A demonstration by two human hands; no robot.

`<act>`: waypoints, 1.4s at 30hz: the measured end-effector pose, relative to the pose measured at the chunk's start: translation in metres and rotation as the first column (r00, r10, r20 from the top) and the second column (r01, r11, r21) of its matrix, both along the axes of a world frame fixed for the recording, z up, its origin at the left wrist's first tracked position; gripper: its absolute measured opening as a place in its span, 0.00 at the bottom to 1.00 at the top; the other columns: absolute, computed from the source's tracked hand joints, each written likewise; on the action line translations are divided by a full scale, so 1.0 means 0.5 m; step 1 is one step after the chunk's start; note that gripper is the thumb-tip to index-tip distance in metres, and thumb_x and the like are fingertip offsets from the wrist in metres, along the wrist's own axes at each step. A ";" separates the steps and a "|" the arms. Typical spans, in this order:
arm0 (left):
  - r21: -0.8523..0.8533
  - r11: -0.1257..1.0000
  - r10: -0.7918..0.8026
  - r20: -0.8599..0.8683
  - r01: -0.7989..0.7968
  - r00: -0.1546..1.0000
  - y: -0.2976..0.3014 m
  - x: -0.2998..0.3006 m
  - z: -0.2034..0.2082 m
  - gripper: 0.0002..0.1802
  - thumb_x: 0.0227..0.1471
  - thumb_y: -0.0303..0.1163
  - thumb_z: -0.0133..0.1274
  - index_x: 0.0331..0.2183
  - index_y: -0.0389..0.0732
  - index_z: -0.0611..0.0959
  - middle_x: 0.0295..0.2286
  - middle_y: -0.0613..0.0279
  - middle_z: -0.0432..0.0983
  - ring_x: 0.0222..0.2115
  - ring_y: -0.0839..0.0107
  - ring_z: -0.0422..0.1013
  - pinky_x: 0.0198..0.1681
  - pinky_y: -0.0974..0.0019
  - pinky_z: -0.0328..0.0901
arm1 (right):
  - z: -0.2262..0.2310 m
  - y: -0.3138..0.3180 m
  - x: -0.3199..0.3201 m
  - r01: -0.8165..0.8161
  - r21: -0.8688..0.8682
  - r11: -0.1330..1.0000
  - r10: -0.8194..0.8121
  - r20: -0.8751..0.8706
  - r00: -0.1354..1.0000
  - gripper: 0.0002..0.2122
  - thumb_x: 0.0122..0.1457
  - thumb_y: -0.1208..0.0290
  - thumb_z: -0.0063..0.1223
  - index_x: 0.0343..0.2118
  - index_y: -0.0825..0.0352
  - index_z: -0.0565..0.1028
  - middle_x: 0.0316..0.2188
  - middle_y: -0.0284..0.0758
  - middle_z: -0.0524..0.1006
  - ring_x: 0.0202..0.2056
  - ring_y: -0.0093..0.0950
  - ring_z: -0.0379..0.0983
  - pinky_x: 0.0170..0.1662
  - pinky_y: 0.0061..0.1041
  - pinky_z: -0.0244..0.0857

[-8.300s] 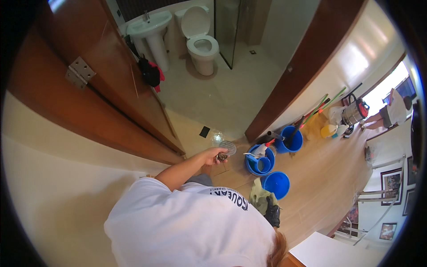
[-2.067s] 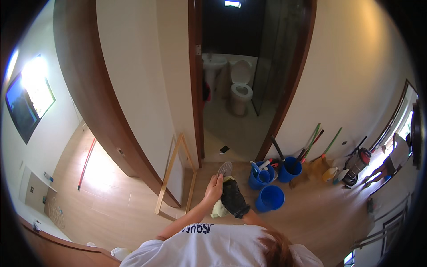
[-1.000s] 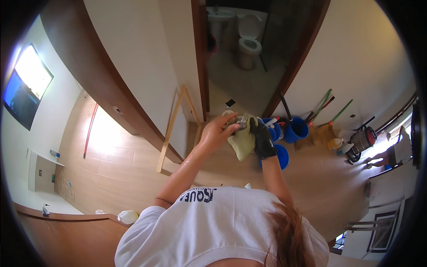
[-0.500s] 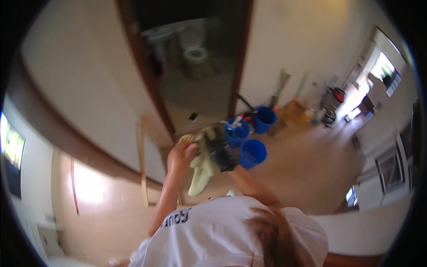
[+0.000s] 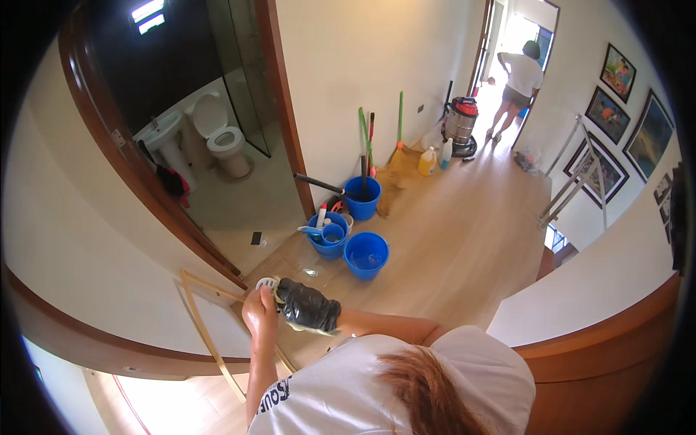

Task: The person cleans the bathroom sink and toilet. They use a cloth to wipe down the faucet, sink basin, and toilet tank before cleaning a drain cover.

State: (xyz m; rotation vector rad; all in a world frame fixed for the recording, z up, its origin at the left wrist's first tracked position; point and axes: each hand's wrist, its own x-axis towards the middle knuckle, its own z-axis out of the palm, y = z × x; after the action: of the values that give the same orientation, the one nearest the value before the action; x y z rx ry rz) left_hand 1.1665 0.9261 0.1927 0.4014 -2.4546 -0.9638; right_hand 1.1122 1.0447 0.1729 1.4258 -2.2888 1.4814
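My bare left hand [image 5: 259, 313] is closed, its thumb and fingers pinching a round white slotted disc [image 5: 265, 283]. Close beside it is my right hand [image 5: 308, 303], covered in shiny black plastic, like a glove or bag. The fingers of this hand bend toward the disc around a pale yellow cloth-like piece [image 5: 312, 330], whose edge shows below the black plastic. How the right fingertips hold it is partly hidden. Both hands are held in front of my chest, above the tiled floor by the doorway.
Ahead stand a blue bucket of water [image 5: 366, 255], a blue bucket with bottle and dipper [image 5: 328, 243] and one with poles [image 5: 362, 199]. A wooden frame [image 5: 196, 304] leans at left. Beyond are a toilet [image 5: 225, 138], vacuum [image 5: 460, 123], railing [image 5: 573, 174] and a person [image 5: 518, 80].
My view has swung to the right and steadied. The pale yellow piece that hung long between my hands now mostly lies behind the black plastic. The white disc shows plainly.
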 end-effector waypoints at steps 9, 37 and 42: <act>0.096 0.995 -0.013 0.056 0.008 0.998 0.009 -0.019 0.005 0.23 0.53 0.40 0.35 0.21 0.31 0.73 0.20 0.47 0.68 0.22 0.53 0.65 0.27 0.58 0.58 | -0.035 0.013 -0.009 0.105 0.006 0.994 -0.104 -0.085 0.991 0.12 0.47 0.72 0.48 0.36 0.69 0.68 0.31 0.40 0.70 0.30 0.39 0.67 0.35 0.31 0.62; 0.973 -0.178 0.426 -0.057 0.146 0.903 -0.015 -0.012 -0.017 0.29 0.50 0.58 0.35 0.24 0.38 0.70 0.21 0.56 0.69 0.25 0.62 0.69 0.28 0.63 0.67 | -0.023 -0.032 0.038 -0.251 0.017 0.968 0.250 0.047 0.967 0.10 0.49 0.72 0.45 0.35 0.66 0.70 0.29 0.38 0.70 0.31 0.35 0.67 0.34 0.30 0.62; 0.969 -0.195 0.447 -0.049 0.151 0.893 -0.033 0.015 -0.018 0.30 0.49 0.59 0.35 0.23 0.39 0.71 0.18 0.58 0.67 0.22 0.62 0.69 0.25 0.64 0.67 | 0.002 -0.055 0.030 -0.340 -0.062 0.938 0.345 0.192 0.919 0.10 0.49 0.72 0.45 0.35 0.65 0.70 0.29 0.38 0.70 0.31 0.35 0.67 0.34 0.30 0.62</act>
State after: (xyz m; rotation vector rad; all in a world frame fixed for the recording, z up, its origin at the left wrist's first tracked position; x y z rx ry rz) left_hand 1.1740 0.9097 0.1837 0.8408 -0.5662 -2.4372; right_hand 1.1271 1.0173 0.1738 1.8231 -2.1950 1.8192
